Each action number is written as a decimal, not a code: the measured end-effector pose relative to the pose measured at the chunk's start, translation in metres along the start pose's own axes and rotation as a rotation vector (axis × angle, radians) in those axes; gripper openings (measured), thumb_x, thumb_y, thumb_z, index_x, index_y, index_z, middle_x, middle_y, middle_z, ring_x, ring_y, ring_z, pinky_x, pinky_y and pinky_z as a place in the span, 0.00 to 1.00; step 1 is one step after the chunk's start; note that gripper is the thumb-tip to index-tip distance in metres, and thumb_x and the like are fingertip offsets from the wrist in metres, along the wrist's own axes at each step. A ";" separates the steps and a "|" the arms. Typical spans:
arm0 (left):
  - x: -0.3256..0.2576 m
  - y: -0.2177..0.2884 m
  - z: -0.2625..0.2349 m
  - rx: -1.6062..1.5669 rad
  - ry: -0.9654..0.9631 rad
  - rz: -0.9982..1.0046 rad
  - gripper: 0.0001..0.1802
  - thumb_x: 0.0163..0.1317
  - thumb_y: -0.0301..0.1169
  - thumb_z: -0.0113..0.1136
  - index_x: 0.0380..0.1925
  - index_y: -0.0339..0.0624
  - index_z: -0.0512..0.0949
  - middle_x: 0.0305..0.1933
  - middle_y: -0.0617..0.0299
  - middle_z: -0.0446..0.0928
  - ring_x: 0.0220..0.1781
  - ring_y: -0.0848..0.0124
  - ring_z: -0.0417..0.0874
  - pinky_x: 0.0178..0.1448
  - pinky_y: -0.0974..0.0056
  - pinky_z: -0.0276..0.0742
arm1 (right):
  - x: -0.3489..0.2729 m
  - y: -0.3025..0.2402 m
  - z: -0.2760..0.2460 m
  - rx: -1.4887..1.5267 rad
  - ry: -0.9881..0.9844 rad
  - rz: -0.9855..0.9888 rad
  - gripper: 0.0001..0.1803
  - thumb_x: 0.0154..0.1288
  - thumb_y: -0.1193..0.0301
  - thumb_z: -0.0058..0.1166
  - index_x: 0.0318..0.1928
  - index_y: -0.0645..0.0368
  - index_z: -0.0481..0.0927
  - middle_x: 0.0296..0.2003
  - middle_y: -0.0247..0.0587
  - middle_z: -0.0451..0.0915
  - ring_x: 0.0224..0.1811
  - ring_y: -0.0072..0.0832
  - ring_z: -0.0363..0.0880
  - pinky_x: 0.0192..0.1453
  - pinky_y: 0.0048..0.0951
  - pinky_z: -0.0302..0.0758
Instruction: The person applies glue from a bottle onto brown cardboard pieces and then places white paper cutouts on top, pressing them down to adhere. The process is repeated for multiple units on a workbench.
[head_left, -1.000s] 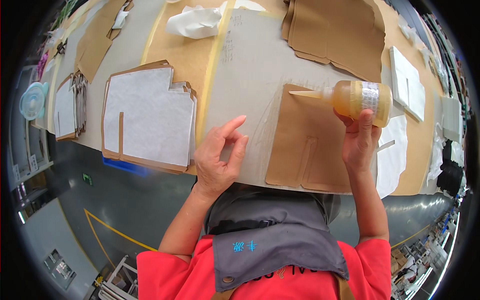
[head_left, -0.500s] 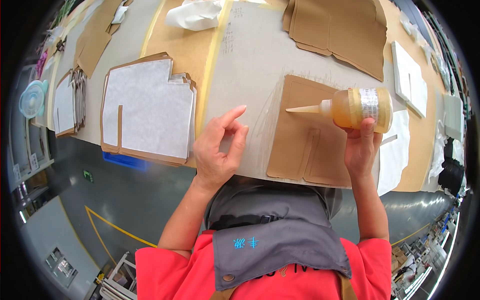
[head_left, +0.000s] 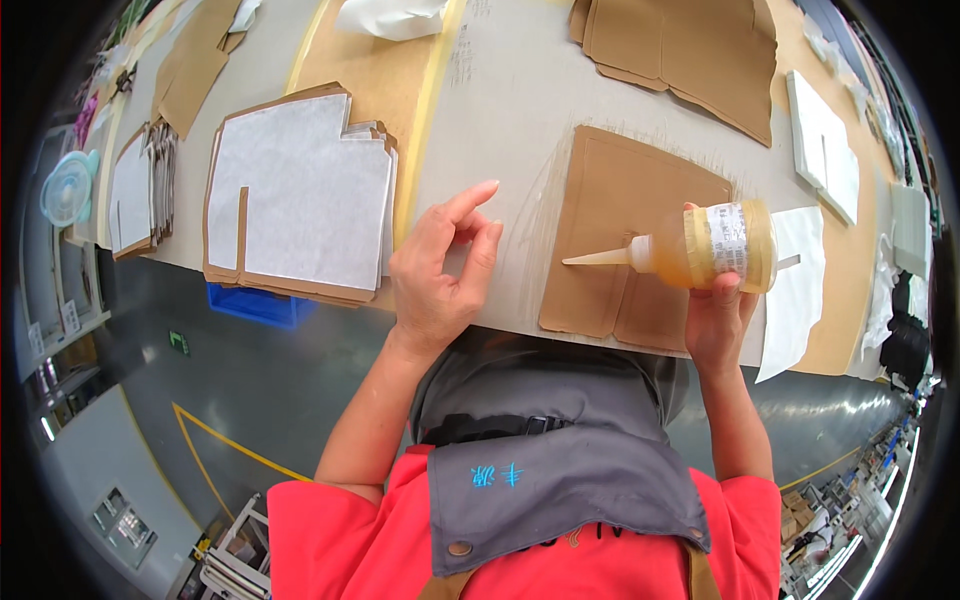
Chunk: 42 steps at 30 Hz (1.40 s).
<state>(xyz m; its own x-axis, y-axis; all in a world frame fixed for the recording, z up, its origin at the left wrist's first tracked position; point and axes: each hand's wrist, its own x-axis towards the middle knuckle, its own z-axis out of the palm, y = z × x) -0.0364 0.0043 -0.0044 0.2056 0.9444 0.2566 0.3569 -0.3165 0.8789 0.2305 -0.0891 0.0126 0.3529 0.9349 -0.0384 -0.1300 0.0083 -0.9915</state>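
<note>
- While our right hand [head_left: 716,325] wraps around the bottle [head_left: 712,245], fingers closed on its body, we see it lying nearly level right of centre, amber liquid inside, its tapered nozzle [head_left: 597,258] aimed left.
- Our left hand [head_left: 445,265], near the middle of the frame, holds nothing: thumb and forefinger curve toward each other with a gap between them, the other fingers curled in.
- Below the nozzle, right of centre, we have the brown panel [head_left: 620,190] flat on the table [head_left: 500,110]; whether the tip touches it, we cannot tell (looking down hides any gap).
- If we squeezed too hard or dipped the tip too steeply, liquid could, we judge, pool on the panel; pressing the tip down could drag the panel askew, as neither hand pins it.
- Just right of the panel, our white sheet [head_left: 797,320] could catch a drip if the bottle swung that way.
- Left of centre, close by our left hand, a white-topped stack [head_left: 310,200] with brown borders might slip out of line if bumped.
- Toward the upper right, we see brown sheets [head_left: 680,50] lying overlapped.
</note>
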 end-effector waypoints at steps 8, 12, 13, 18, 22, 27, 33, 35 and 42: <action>0.000 -0.002 0.000 -0.010 0.008 0.033 0.18 0.65 0.22 0.63 0.56 0.38 0.81 0.30 0.67 0.77 0.32 0.79 0.75 0.40 0.74 0.73 | -0.023 0.000 0.005 -0.039 -0.032 0.012 0.51 0.59 0.41 0.66 0.69 0.65 0.63 0.62 0.57 0.74 0.65 0.40 0.74 0.70 0.42 0.69; -0.001 0.001 0.001 -0.020 0.005 0.017 0.18 0.65 0.22 0.64 0.55 0.38 0.81 0.30 0.67 0.77 0.32 0.79 0.75 0.41 0.73 0.74 | -0.033 0.003 -0.002 -0.081 -0.080 -0.026 0.54 0.54 0.39 0.70 0.68 0.64 0.64 0.62 0.55 0.74 0.66 0.41 0.72 0.69 0.44 0.70; -0.001 0.000 0.002 -0.023 0.008 0.018 0.18 0.65 0.22 0.64 0.55 0.38 0.81 0.30 0.67 0.77 0.32 0.79 0.75 0.41 0.73 0.74 | -0.036 0.003 -0.002 -0.090 -0.092 -0.044 0.55 0.52 0.39 0.70 0.68 0.64 0.63 0.62 0.55 0.73 0.67 0.41 0.71 0.69 0.44 0.70; -0.002 0.004 0.000 -0.005 -0.002 -0.036 0.17 0.65 0.25 0.63 0.54 0.41 0.81 0.33 0.59 0.80 0.33 0.70 0.82 0.41 0.66 0.79 | -0.042 0.008 -0.014 -0.008 -0.230 -0.124 0.63 0.43 0.44 0.78 0.70 0.58 0.54 0.65 0.54 0.69 0.67 0.42 0.69 0.71 0.54 0.68; -0.004 0.001 -0.003 0.029 0.008 0.025 0.16 0.65 0.24 0.62 0.53 0.41 0.81 0.33 0.58 0.79 0.34 0.67 0.81 0.41 0.64 0.79 | -0.052 0.001 -0.026 -0.056 0.034 0.021 0.60 0.49 0.36 0.69 0.73 0.57 0.57 0.67 0.54 0.69 0.68 0.41 0.70 0.72 0.46 0.68; -0.003 0.000 -0.004 -0.058 0.025 0.018 0.17 0.63 0.23 0.64 0.53 0.41 0.82 0.32 0.61 0.80 0.32 0.73 0.80 0.39 0.68 0.78 | -0.019 -0.044 -0.086 0.764 0.340 0.212 0.34 0.73 0.48 0.52 0.69 0.57 0.68 0.66 0.54 0.70 0.58 0.44 0.80 0.48 0.32 0.90; 0.001 0.001 0.004 0.026 -0.016 0.057 0.16 0.67 0.23 0.61 0.55 0.42 0.81 0.32 0.66 0.78 0.32 0.78 0.76 0.38 0.71 0.75 | 0.003 -0.099 -0.273 0.374 0.479 0.068 0.27 0.72 0.50 0.56 0.61 0.55 0.76 0.49 0.40 0.84 0.47 0.34 0.86 0.49 0.33 0.87; -0.008 -0.017 0.001 0.056 -0.002 -0.020 0.15 0.67 0.25 0.60 0.54 0.41 0.81 0.31 0.62 0.76 0.31 0.73 0.75 0.38 0.67 0.74 | 0.014 -0.099 -0.318 0.042 0.518 0.140 0.23 0.74 0.52 0.54 0.60 0.52 0.77 0.45 0.36 0.84 0.44 0.29 0.85 0.47 0.28 0.84; -0.008 -0.007 0.006 -0.029 -0.046 -0.061 0.18 0.70 0.22 0.57 0.59 0.37 0.77 0.33 0.68 0.74 0.36 0.79 0.73 0.45 0.73 0.72 | 0.023 -0.080 -0.367 -1.554 0.498 0.187 0.41 0.58 0.44 0.65 0.62 0.61 0.73 0.52 0.52 0.81 0.53 0.51 0.80 0.57 0.44 0.75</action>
<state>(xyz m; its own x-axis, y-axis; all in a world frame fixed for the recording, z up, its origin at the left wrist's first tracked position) -0.0352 -0.0011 -0.0152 0.2262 0.9565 0.1841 0.3439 -0.2553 0.9036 0.5894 -0.1990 0.0455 0.7257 0.6798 0.1063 0.6880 -0.7152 -0.1232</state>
